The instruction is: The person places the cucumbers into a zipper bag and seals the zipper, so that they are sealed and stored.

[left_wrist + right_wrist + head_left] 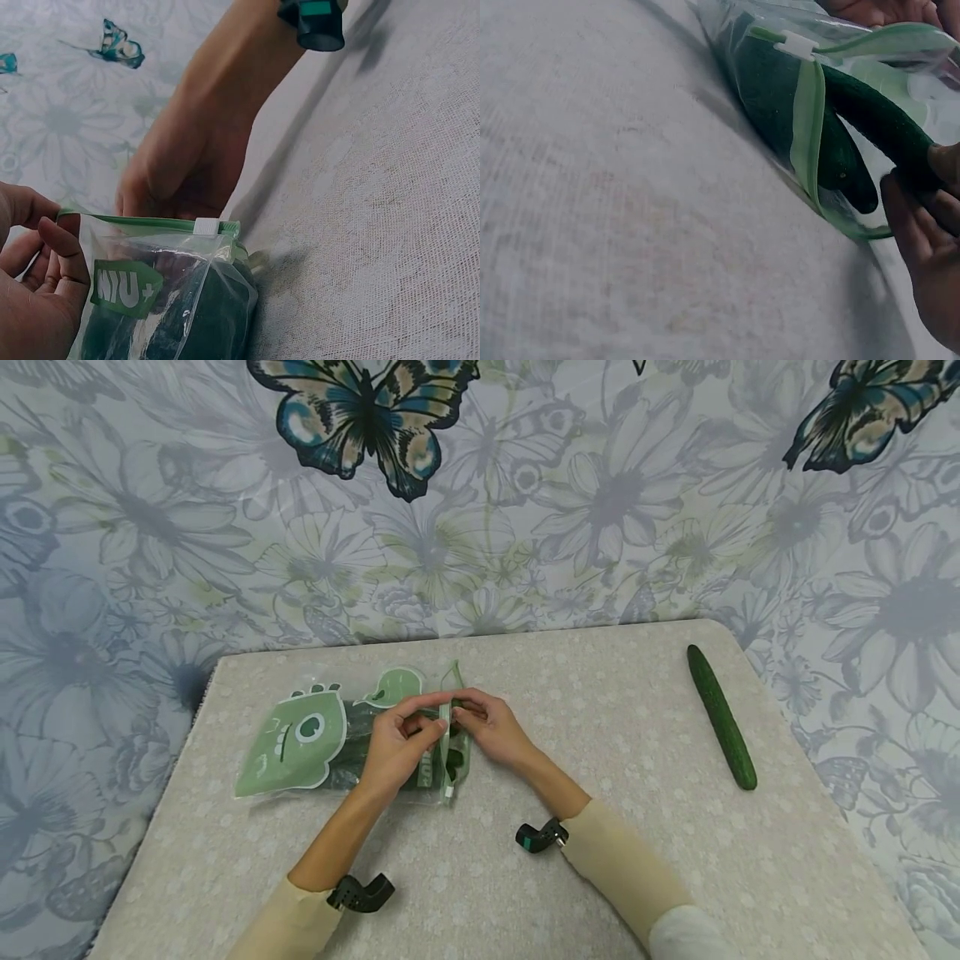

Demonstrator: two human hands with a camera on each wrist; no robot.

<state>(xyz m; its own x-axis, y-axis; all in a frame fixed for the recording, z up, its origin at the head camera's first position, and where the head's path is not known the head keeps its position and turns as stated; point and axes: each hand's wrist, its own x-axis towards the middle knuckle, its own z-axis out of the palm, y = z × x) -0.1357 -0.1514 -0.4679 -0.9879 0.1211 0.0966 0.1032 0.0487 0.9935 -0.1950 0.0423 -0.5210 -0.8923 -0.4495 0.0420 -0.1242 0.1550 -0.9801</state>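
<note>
A clear slider zip bag point(292, 739) with a green cartoon print lies at the left of the table, its mouth toward the right. My left hand point(401, 743) pinches the upper part of its green-edged mouth. At the opening, my right hand point(491, 727) holds the end of a cucumber point(877, 112) between thumb and fingers. Most of that cucumber is inside the bag. Other cucumbers point(840, 169) lie beside it, one tip showing at the mouth. The white slider point(206, 226) sits at the near end of the zip.
A single cucumber point(722, 718) lies at the right side of the table. Pale patterned cloth covers the table point(585, 693). Behind it hangs a flower-and-butterfly fabric point(525, 527), close to the far edge. Each wrist wears a black camera point(362, 893).
</note>
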